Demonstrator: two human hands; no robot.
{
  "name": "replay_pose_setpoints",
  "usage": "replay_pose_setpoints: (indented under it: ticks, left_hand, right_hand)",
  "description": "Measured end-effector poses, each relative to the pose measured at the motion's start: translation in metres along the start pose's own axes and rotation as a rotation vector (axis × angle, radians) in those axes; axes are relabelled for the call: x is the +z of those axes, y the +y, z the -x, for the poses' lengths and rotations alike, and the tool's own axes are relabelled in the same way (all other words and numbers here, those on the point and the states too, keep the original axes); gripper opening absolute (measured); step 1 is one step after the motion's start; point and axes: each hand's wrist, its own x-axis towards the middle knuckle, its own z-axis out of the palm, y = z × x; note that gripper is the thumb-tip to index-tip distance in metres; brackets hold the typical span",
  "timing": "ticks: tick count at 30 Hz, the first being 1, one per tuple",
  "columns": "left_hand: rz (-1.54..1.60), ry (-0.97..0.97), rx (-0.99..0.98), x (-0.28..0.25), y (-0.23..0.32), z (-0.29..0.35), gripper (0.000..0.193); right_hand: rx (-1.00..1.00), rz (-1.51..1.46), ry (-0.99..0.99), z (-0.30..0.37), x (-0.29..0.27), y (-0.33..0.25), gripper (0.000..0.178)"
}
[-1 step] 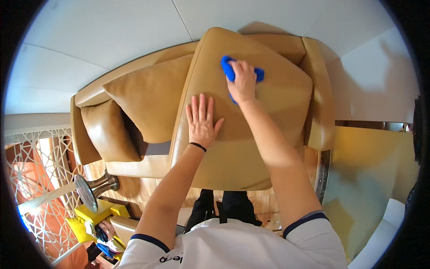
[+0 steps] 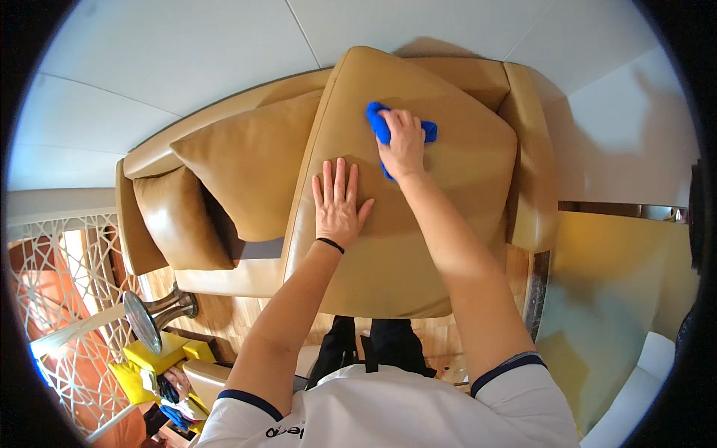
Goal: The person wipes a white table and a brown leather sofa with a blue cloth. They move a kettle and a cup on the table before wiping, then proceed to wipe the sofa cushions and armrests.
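Observation:
A large tan leather seat cushion (image 2: 403,246) stands propped at an angle across the right part of a tan sofa (image 2: 224,281). Flat on its surface, near the left edge, rests my left hand (image 2: 338,201), fingers stretched and holding nothing. Farther up and to the right, my right hand (image 2: 403,142) is closed over a bunched blue cloth (image 2: 379,123), pressing it to the leather. Parts of the cloth stick out on both sides of the fingers and below the palm.
Two tan pillows, a big one (image 2: 246,164) and a smaller one (image 2: 179,216), lie on the sofa's left side. A round-topped metal side table (image 2: 142,321) and a yellow seat (image 2: 160,355) with clothes are at lower left. White wall panels (image 2: 187,60) rise behind.
My right hand has slid the blue cloth slightly nearer to me over the cushion. My left hand stays in nearly the same place.

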Motion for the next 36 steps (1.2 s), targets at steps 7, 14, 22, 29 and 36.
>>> replay_pose_setpoints:
  ticks: [7,14,22,29,36]
  left_hand:
    - [-0.016,-0.091,0.015,0.014,-0.013,0.012,0.085]
    - [0.031,-0.090,0.026,0.014,-0.011,0.011,0.084]
    - [0.144,-0.115,0.016,0.008,-0.013,0.013,0.073]
    - [0.175,-0.173,-0.002,0.004,-0.001,0.091,0.075]
    - [0.304,-0.136,0.004,0.010,0.000,0.107,0.074]
  right_hand:
    - [-0.222,-0.137,-0.078,-0.003,-0.018,-0.002,0.032]
    - [-0.290,0.030,-0.003,-0.047,0.033,-0.057,0.031]
    - [-0.426,-0.115,-0.453,-0.015,0.009,-0.079,0.037]
    - [-0.535,0.045,-0.274,-0.009,0.036,-0.092,0.032]
    - [-0.660,-0.110,-0.436,0.034,0.007,-0.098,0.033]
